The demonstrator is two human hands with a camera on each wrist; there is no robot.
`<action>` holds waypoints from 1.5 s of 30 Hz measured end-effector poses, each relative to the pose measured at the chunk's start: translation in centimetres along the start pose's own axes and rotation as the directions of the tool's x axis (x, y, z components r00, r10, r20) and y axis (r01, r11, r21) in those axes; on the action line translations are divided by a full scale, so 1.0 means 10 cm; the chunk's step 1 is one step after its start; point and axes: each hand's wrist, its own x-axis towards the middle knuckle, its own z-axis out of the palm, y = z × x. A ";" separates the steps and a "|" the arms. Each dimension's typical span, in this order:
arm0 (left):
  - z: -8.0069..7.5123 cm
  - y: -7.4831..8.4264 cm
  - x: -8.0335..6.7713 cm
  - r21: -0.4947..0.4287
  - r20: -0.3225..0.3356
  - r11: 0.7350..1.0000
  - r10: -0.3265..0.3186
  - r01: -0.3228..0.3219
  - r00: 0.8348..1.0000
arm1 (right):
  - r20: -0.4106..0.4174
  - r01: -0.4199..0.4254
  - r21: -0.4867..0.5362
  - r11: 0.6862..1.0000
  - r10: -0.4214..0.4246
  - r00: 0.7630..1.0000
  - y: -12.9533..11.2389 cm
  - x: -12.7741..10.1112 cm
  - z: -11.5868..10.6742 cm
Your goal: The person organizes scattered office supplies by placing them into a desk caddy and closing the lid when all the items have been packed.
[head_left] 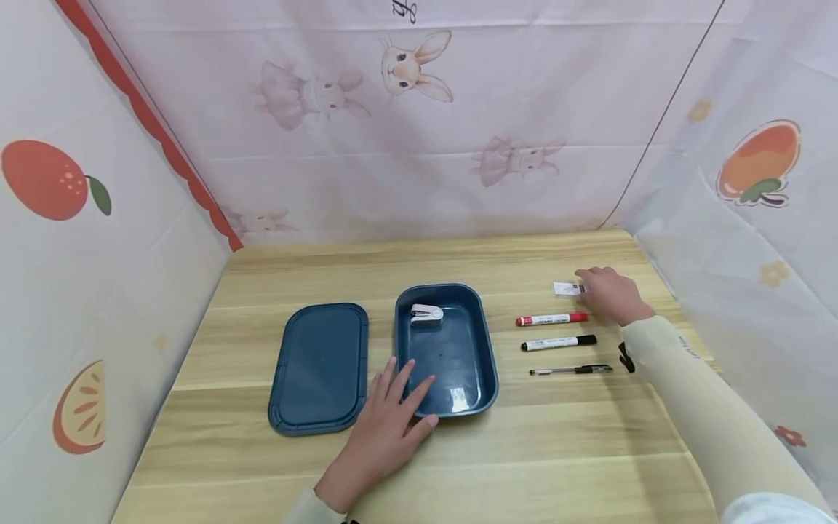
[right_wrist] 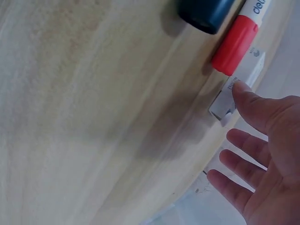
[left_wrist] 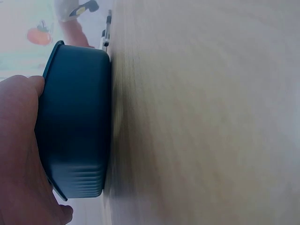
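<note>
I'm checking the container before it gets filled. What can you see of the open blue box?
The blue box is a dark teal rounded-rectangle tray, plastic-looking with a glossy floor, standing upright and lidless on the wooden table. A small white stapler lies in its far left corner. The left hand rests on its near left rim. Its lid lies beside it.

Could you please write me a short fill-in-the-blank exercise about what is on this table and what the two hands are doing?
1. The left hand rests on the near rim of the open blue ____.
2. The small white stapler lies ____ the box.
3. The blue lid lies flat to the ____ of the box.
4. The right hand touches a small white packet just beyond the ____ marker.

Missing words: box; inside; left; red
</note>
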 end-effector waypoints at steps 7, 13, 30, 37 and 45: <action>0.02 0.01 -0.01 -0.012 0.009 1.000 0.000 0.000 1.000 | -0.009 0.017 -0.036 0.999 -0.017 1.000 0.00 -0.04 0.05; 0.00 0.02 0.01 0.006 0.009 1.000 -0.001 0.001 1.000 | -0.028 0.032 -0.047 0.998 -0.034 0.999 0.01 -0.05 0.04; -0.03 0.03 0.01 -0.007 0.001 1.000 0.007 -0.007 1.000 | -0.015 0.020 0.006 1.000 -0.020 1.000 0.02 -0.03 0.05; 0.00 0.01 0.00 -0.001 -0.015 1.000 0.011 -0.011 1.000 | -0.024 0.013 0.036 0.999 -0.012 1.000 -0.07 0.00 0.00; 0.00 0.01 0.00 -0.003 -0.005 1.000 0.005 -0.005 1.000 | -0.108 0.094 -0.004 0.996 -0.093 0.990 -0.29 -0.01 -0.11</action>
